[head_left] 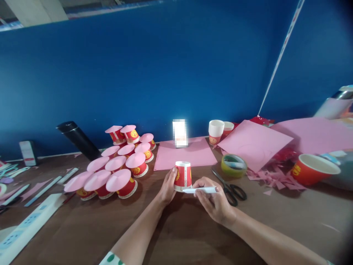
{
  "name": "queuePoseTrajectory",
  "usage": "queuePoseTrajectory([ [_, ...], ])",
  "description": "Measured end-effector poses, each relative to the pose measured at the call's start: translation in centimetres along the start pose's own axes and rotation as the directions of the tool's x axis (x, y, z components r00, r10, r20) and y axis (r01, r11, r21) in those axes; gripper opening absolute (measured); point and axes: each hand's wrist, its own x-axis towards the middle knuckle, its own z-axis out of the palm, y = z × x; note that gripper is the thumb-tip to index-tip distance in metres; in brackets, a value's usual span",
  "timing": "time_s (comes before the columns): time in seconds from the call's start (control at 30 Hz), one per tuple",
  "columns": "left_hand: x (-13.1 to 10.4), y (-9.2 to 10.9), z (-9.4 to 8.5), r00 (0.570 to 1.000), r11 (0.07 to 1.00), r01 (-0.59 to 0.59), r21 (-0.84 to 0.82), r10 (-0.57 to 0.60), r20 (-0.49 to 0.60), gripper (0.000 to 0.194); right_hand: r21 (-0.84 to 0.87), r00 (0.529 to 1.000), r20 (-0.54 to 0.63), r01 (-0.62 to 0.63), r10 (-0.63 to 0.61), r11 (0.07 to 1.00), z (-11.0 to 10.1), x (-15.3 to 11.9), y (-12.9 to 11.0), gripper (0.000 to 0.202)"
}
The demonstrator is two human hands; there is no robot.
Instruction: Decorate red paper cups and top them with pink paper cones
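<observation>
A red paper cup (183, 177) with gold print stands upside down, its white base up, in front of me. My left hand (167, 187) grips it from the left side. In my right hand (211, 201) is a white pen (205, 190), held level with its tip at the cup's lower rim. Behind the cup lies a sheet of pink paper (165, 158). To the right of my right hand are black-handled scissors (230, 191) and a roll of yellowish tape (234, 165).
Several upturned red cups with pink paper cone tops (118, 180) are grouped at left, before a black flask (78, 139). A white power strip (30, 224) lies front left. Right are stacked cups (216, 129), pink sheets (255, 141), paper scraps (273, 176) and a large red cup (311, 171).
</observation>
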Motion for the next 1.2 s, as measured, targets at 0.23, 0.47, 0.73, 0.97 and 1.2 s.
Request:
queuePoseTrajectory([
  [0.23, 0.06, -0.21, -0.17, 1.000, 1.000, -0.028, 0.006, 0.028, -0.015, 0.029, -0.001, 1.000, -0.001, 0.012, -0.012, 1.000, 0.02, -0.01, -0.02, 0.012],
  [0.47, 0.15, -0.41, -0.54, 1.000, 1.000, -0.003, 0.031, 0.003, -0.004, 0.031, -0.017, 0.999, 0.010, 0.050, -0.050, 0.999, 0.03, 0.22, -0.06, 0.012],
  [0.73, 0.20, -0.34, -0.33, 1.000, 1.000, -0.028, 0.009, 0.028, -0.011, 0.029, -0.019, 1.000, 0.014, 0.025, -0.025, 1.000, 0.04, 0.19, -0.03, 0.014],
  [0.97, 0.20, 0.21, 0.17, 0.999, 0.995, -0.005, -0.100, -0.001, -0.054, 0.028, -0.032, 1.000, -0.007, 0.003, -0.003, 0.999, -0.08, 0.24, 0.18, 0.014],
  [1.2, 0.29, 0.29, 0.21, 0.991, 0.986, -0.037, -0.164, 0.016, -0.130, 0.023, -0.019, 1.000, -0.016, -0.023, 0.023, 1.000, -0.04, 0.12, 0.42, 0.014],
])
